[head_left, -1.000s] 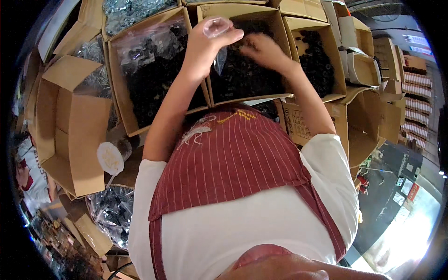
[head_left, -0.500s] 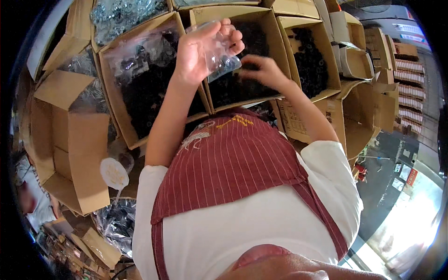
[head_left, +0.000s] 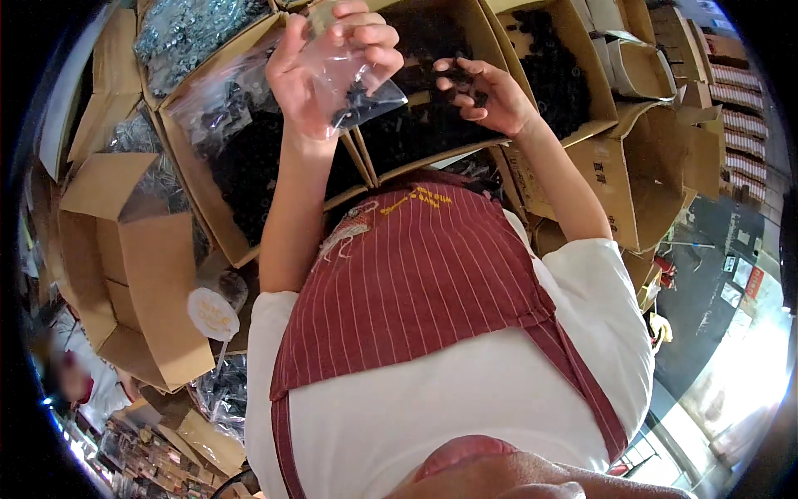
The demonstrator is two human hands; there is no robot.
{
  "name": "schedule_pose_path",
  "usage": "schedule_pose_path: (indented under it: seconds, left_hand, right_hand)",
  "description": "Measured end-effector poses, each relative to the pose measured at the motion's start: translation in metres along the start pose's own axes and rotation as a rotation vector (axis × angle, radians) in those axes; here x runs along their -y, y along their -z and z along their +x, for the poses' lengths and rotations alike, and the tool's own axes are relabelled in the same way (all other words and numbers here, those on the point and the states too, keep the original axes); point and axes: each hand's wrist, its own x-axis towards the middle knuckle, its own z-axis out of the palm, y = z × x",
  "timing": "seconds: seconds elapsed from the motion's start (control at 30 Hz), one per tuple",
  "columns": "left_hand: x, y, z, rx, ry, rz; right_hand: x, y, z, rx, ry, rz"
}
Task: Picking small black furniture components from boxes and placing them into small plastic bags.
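Observation:
A clear plastic bag [head_left: 337,79] is gripped by my left hand [head_left: 293,87], its fingers curled round the upper part. A few small dark pieces [head_left: 359,106] lie in the bag's lower corner. To the right, my right hand [head_left: 505,101] is turned partly palm-up with curled fingers, and small black parts [head_left: 472,86] sit in them. Both hands are over open cardboard boxes. Beneath the right hand is the middle box [head_left: 424,165], filled with small black parts. The left box [head_left: 193,158] holds more black parts and some filled clear bags [head_left: 229,104].
Another cardboard box [head_left: 600,62] with black ring-like parts stands to the right. At upper left, a box holds shiny bluish pieces [head_left: 195,33]. A tall open carton [head_left: 158,291] stands at left, beside a cup with a white lid [head_left: 213,314]. Another person is partly visible at far left.
My left hand has moved up and left with the bag. My right hand has drawn away from the bag and turned partly upward, showing black parts in its fingers.

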Motion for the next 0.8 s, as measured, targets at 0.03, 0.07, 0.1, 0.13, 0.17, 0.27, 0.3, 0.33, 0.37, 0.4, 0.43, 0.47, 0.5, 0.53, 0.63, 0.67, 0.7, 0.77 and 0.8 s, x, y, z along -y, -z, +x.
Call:
schedule_pose_path:
  seconds: [0.03, 0.07, 0.1, 0.13, 0.17, 0.27, 0.3, 0.33, 0.37, 0.4, 0.43, 0.47, 0.5, 0.53, 0.63, 0.67, 0.7, 0.77, 0.8]
  left_hand:
    - [0.004, -0.004, 0.002, -0.003, -0.027, 0.005]
    - [0.006, -0.005, 0.003, -0.006, -0.054, 0.01]
    - [0.006, -0.005, 0.004, -0.003, -0.056, 0.034]
    - [0.004, -0.004, 0.003, -0.006, -0.05, 0.033]
    - [-0.001, -0.001, 0.001, -0.016, 0.0, 0.054]
    - [0.003, -0.003, -0.003, -0.249, -0.078, 0.455]
    - [0.006, -0.004, -0.004, -0.473, -0.21, 0.834]
    - [0.019, -0.003, 0.0, -0.66, -0.263, 1.161]
    - [0.021, 0.005, -0.004, -0.7, -0.22, 1.48]
    - [0.023, 0.019, -0.011, -0.733, -0.17, 1.799]
    - [0.028, 0.027, -0.006, -0.625, -0.163, 2.012]
    - [0.034, 0.031, -0.008, -0.655, -0.057, 2.08]
    - [0.038, 0.034, -0.008, -0.627, 0.002, 2.056]
    - [0.041, 0.032, -0.007, -0.605, 0.059, 2.028]
    - [0.049, 0.034, -0.01, -0.617, 0.109, 2.02]
    - [0.05, 0.034, -0.01, -0.616, 0.107, 2.021]
    - [0.05, 0.034, -0.01, -0.584, 0.091, 2.026]
    - [0.05, 0.035, -0.008, -0.548, 0.071, 2.033]
    - [0.05, 0.036, -0.009, -0.534, 0.068, 1.974]
  right_hand:
    - [0.0, 0.005, -0.001, -0.002, 0.003, 0.007]
    - [0.001, 0.014, -0.001, 0.136, -0.035, 0.033]
    - [0.001, 0.021, -0.001, 0.274, -0.072, 0.057]
    - [0.002, 0.023, -0.001, 0.273, -0.068, 0.061]
    - [0.002, 0.024, -0.001, 0.295, -0.087, 0.062]
    - [0.01, 0.009, -0.012, 0.195, -0.012, -0.103]
    - [0.015, -0.002, -0.02, 0.068, 0.081, -0.267]
    - [0.019, -0.013, -0.028, 0.069, 0.082, -0.27]
    - [0.021, -0.025, -0.037, -0.02, 0.244, -0.497]
    - [0.023, -0.033, -0.043, -0.11, 0.407, -0.723]
    - [0.024, -0.037, -0.046, -0.124, 0.514, -0.817]
    - [0.024, -0.039, -0.048, -0.125, 0.516, -0.818]
    - [0.024, -0.041, -0.049, -0.149, 0.74, -1.108]
    - [0.025, -0.043, -0.049, -0.167, 0.961, -1.398]
    - [0.032, -0.062, -0.059, -0.151, 0.88, -1.634]
    - [0.033, -0.064, -0.06, -0.133, 0.87, -1.739]
    - [0.031, -0.064, -0.059, -0.132, 0.871, -1.741]
    - [0.03, -0.064, -0.055, -0.116, 0.979, -1.717]
    - [0.03, -0.065, -0.053, -0.115, 0.981, -1.721]
